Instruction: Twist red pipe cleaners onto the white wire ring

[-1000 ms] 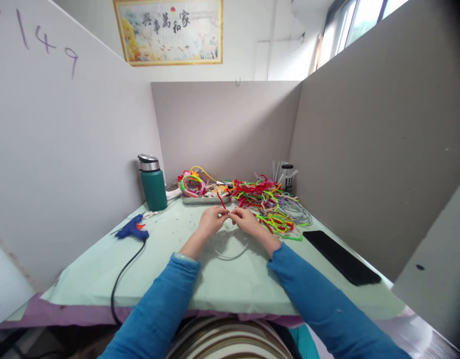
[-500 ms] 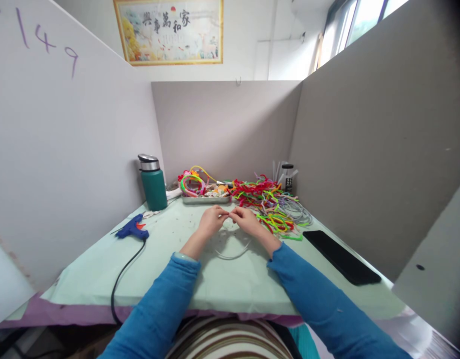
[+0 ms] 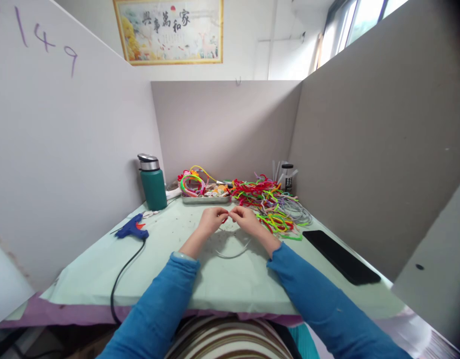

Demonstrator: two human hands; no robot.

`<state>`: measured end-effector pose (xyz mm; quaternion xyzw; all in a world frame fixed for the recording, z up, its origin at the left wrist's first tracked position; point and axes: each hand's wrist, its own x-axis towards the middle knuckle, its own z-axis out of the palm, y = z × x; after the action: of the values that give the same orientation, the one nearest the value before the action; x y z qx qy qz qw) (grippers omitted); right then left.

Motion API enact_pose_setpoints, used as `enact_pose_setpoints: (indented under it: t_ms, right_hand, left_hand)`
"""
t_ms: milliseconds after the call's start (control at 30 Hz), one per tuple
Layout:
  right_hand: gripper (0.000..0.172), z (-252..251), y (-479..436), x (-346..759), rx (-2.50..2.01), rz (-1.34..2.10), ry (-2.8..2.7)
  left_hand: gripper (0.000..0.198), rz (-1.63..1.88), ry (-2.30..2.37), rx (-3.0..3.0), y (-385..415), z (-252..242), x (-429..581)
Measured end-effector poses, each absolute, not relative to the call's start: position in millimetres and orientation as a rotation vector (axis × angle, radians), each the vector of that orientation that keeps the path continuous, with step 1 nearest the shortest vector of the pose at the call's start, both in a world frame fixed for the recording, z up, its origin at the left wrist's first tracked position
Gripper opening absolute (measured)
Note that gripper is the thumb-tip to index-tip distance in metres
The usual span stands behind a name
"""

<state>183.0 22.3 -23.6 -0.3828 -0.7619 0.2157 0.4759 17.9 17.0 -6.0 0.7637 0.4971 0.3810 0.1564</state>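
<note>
Glue gun [image 3: 131,228] well left of hands, bare table [image 3: 170,279] between. Left hand [image 3: 212,220], right hand [image 3: 244,219] fingertips together, pinched on white wire [image 3: 230,252] with red bit. Pipe-cleaner pile [image 3: 275,204] just right; phone [image 3: 340,257] beyond.

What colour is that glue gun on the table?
The glue gun is blue with an orange trigger; the head view shows it.

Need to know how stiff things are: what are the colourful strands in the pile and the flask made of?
Strands: likely fuzzy pipe cleaners, wire inside; they look matte and hold bent loops. Flask: probably metal, with a matte green coat and a shiny silver lid.
</note>
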Motion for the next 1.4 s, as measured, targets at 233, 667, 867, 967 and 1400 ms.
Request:
enact_pose_setpoints:
  t_ms: [233, 667, 867, 967, 1400]
  right_hand:
    - [0.02, -22, 21, 183, -0.906, 0.544, -1.839]
    - [0.015, -21, 17, 183, -0.893, 0.54, -1.894]
    - [0.017, -20, 15, 183, -0.869, 0.544, -1.932]
    - [0.017, -19, 14, 183, -0.872, 0.525, -1.956]
    - [0.015, -22, 14, 182, -0.931, 0.419, -2.03]
  left_hand:
    - [0.026, 1.142, 1.394, 2.04, 17, -5, 19]
    - [0.029, 0.987, 1.287, 1.872, 9, -1, 17]
    - [0.022, 0.901, 1.284, 1.806, 10, -1, 18]
    - [0.022, 0.881, 1.279, 1.779, 8, 0, 19]
    - [0.032, 0.91, 1.352, 1.808, 11, -5, 15]
